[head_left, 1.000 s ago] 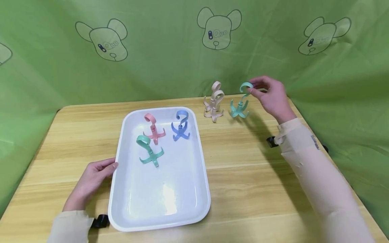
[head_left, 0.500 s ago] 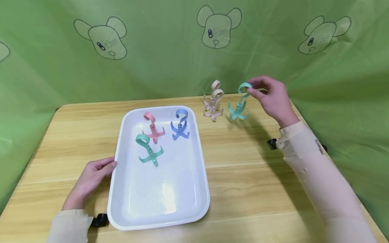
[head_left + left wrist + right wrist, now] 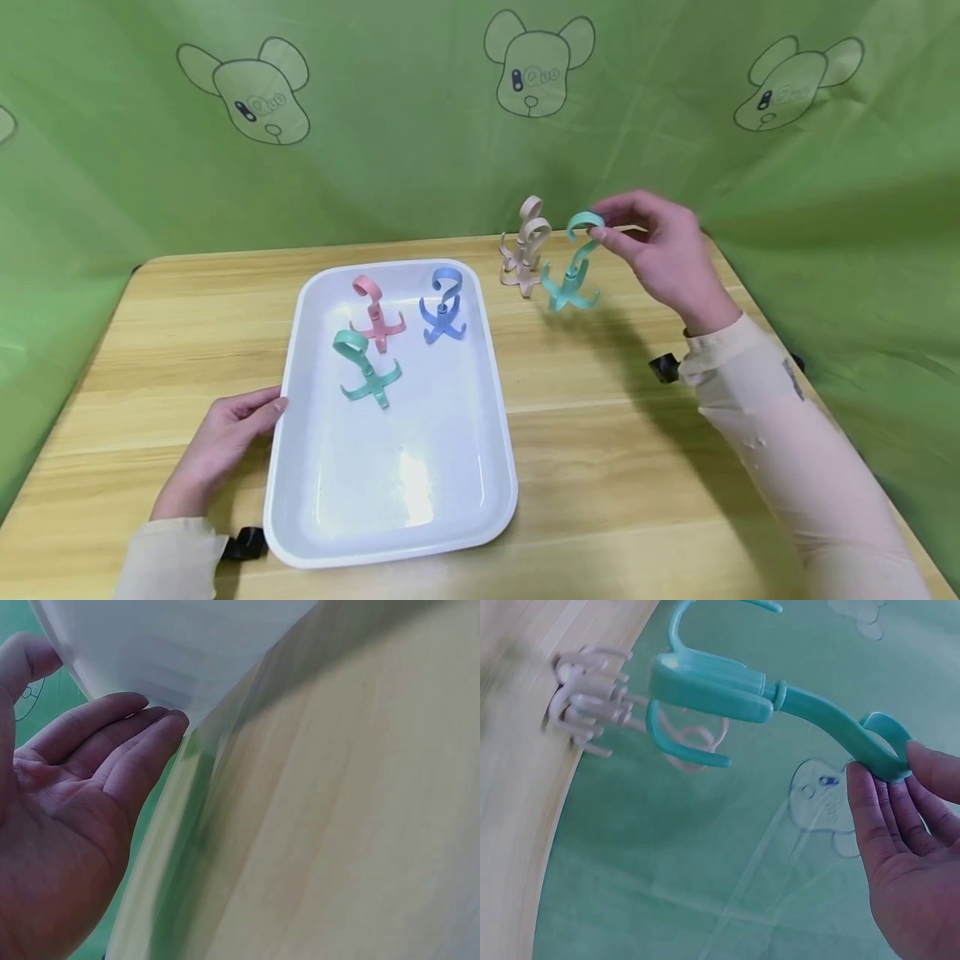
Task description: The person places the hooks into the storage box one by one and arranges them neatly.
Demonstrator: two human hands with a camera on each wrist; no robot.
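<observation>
Between thumb and fingertips, my right hand (image 3: pixel 663 250) pinches the curved top of a turquoise four-prong hanger hook (image 3: pixel 572 283). The hook hangs upright with its prongs down, over the table right of the tray; the right wrist view shows its stem and prongs (image 3: pixel 709 686) pointing away from the hand (image 3: pixel 915 855). My left hand (image 3: pixel 232 433) holds the left side of a white tray (image 3: pixel 393 467), thumb at the rim and fingers against the outer wall, as the left wrist view shows (image 3: pixel 97 765). Inside the tray stand a pink hook (image 3: pixel 378 325), a blue hook (image 3: pixel 443 317) and a green hook (image 3: pixel 372 383).
Two beige hooks (image 3: pixel 522 271) stand close together near the back edge of the wooden table (image 3: pixel 600 467), just left of the held hook. A green curtain (image 3: pixel 405 150) with printed bear heads hangs behind the table and along its sides.
My right hand has carried the turquoise hook left and slightly toward me, closer to the beige hooks. The left hand stays at the tray, and the hooks inside keep their places.
</observation>
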